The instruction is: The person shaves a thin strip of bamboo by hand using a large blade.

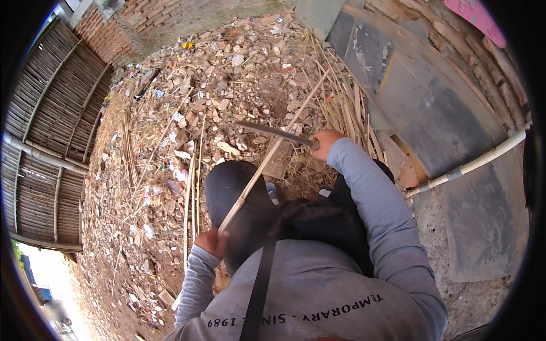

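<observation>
A long, pale bamboo strip (259, 173) slants up and away from my lap, across my left thigh. Its near end is gripped by my left hand (211, 243), with the fingers wrapped round it. My right hand (327, 143) is closed on the handle of a long-bladed knife (296, 138). The blade points left and crosses the strip about midway along; I cannot tell whether its edge has cut into it. Both of my knees are bent, with the strip and knife above and just beyond them.
More bamboo strips (348, 105) lie in a heap beyond my right hand, and a few strips (192, 193) lie beside my left knee. Stony rubble (227, 79) covers the ground. Dark boards (435, 108) and a bamboo pole (466, 166) are at right; a bamboo-slat panel (48, 108) stands at left.
</observation>
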`<state>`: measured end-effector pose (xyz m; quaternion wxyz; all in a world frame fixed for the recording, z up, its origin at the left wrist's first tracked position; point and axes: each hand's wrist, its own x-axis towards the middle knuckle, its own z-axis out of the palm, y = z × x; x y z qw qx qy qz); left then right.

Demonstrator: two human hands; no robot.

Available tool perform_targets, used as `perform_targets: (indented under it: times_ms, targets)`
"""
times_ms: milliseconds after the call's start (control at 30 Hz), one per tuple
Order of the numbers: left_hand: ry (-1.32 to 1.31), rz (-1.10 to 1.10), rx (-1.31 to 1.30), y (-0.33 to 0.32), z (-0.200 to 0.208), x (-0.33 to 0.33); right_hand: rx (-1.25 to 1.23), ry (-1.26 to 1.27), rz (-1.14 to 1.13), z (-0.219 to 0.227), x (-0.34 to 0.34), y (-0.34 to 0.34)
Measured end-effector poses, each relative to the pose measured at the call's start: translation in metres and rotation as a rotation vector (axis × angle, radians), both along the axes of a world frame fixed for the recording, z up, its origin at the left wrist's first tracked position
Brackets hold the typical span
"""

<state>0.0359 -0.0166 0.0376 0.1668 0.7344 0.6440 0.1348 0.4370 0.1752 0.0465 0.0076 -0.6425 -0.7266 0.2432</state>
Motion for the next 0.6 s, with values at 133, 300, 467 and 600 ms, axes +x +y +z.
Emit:
perform_targets:
  times_ms: [133, 300, 467, 600]
  targets:
    - [-0.016, 0.006, -0.034, 0.000, 0.001, 0.001, 0.078, -0.022, 0.066, -0.006, 0.004, 0.004]
    - [-0.012, -0.005, 0.014, 0.000, 0.002, 0.003, 0.098, 0.011, -0.160, -0.022, 0.025, 0.025]
    - [-0.035, -0.009, -0.002, 0.001, 0.002, 0.002, 0.110, 0.059, -0.138, -0.020, 0.022, 0.017]
    - [-0.051, -0.013, -0.022, 0.001, -0.001, -0.002, 0.018, 0.014, 0.027, -0.006, 0.007, 0.006]
